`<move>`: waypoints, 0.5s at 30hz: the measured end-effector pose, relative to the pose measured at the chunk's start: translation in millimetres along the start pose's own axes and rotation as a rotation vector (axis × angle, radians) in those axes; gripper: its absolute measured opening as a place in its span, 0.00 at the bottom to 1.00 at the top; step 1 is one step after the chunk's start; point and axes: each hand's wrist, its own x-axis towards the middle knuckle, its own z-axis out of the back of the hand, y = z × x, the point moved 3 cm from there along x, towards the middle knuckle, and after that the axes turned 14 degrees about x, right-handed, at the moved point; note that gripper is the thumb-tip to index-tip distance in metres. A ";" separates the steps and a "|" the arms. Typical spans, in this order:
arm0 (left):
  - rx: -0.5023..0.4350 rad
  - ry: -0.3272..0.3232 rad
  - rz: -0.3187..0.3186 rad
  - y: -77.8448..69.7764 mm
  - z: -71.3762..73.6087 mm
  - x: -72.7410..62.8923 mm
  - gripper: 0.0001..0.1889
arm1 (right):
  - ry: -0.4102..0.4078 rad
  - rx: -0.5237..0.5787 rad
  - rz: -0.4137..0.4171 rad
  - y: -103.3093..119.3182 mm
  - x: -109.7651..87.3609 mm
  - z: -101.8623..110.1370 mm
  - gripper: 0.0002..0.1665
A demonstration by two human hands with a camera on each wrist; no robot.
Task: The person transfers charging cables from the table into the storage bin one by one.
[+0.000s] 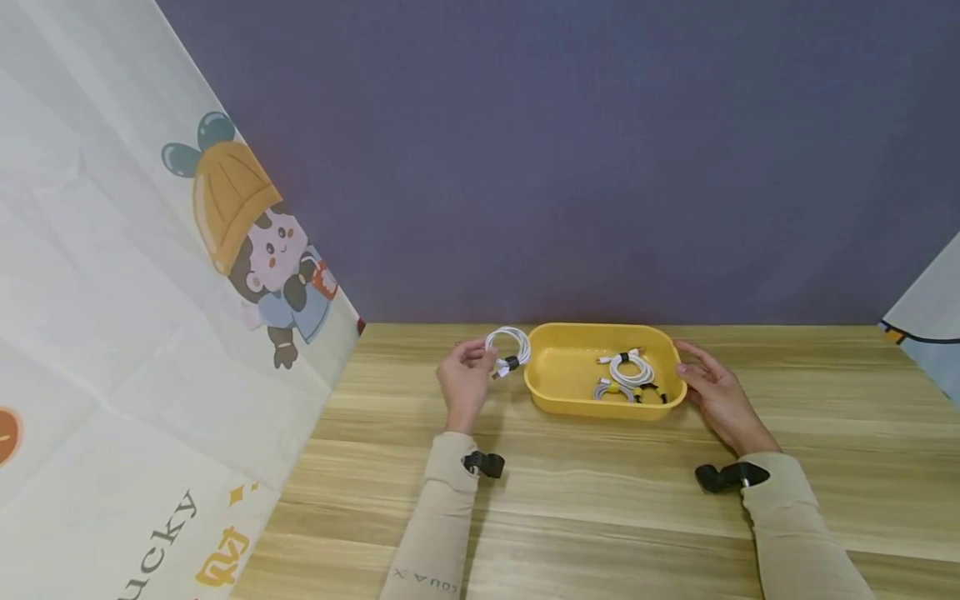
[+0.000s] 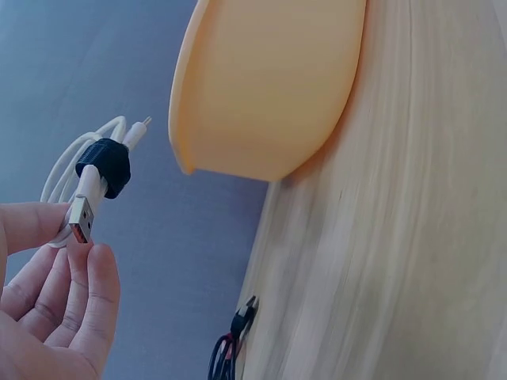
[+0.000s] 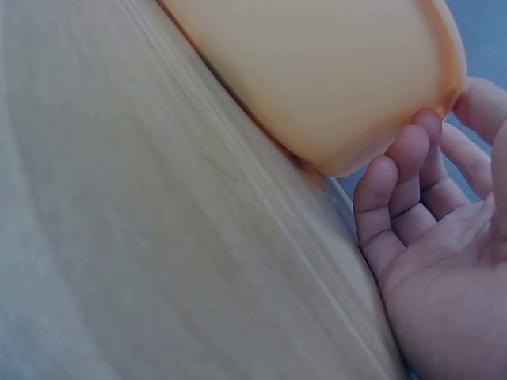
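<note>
My left hand [image 1: 465, 379] pinches a coiled white USB cable [image 1: 513, 333] between thumb and fingers, held up just left of the yellow bin [image 1: 558, 407]. A black strap [image 2: 107, 165] binds the coil, and the USB plug [image 2: 81, 219] points out of it. My right hand [image 1: 718, 400] grips the right end of the bin, thumb at the rim and fingers [image 3: 376, 186] against the outer wall. Inside the bin's right half lie another coiled white cable [image 1: 639, 372] with a black strap and a grey cable [image 1: 622, 393] with a yellow tie.
A dark cable with a black plug [image 2: 240, 321] lies on the wooden table [image 1: 600, 500] near the left hand. Behind the table rises a dark blue-grey panel [image 1: 585, 167]. A white printed sheet [image 1: 112, 275] borders the left side.
</note>
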 end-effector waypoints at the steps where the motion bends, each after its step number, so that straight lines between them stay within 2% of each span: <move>1: -0.001 0.001 -0.003 -0.4 -1.0 -0.3 0.09 | 0.001 0.000 0.001 0.3 0.0 -0.1 0.35; 15: 0.033 0.034 -0.022 -6.3 -9.5 -9.1 0.09 | 0.017 0.011 -0.010 1.7 -1.4 -2.0 0.35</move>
